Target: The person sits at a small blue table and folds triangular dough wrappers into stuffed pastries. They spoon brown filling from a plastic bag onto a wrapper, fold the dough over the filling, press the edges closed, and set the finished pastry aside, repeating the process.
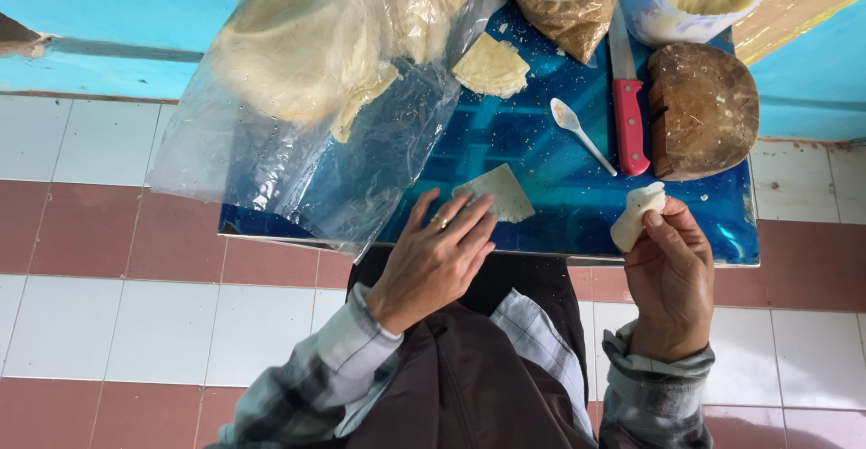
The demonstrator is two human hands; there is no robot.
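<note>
Blue table (559, 187) | left hand (437, 255) flat, fingertips on wrapper square (501, 192) | right hand (672, 264) gripping folded dough (636, 214)

single head view, looking steeply down, close over blue table (577, 178), floor tiles around

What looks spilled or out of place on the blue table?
Crumbs are scattered over the blue table. The clear plastic bag of wrappers overhangs the table's near edge. Nothing looks damaged.

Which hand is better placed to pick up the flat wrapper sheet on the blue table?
Left. The left hand already rests its fingertips on the wrapper sheet; the right hand holds a rolled piece.
</note>
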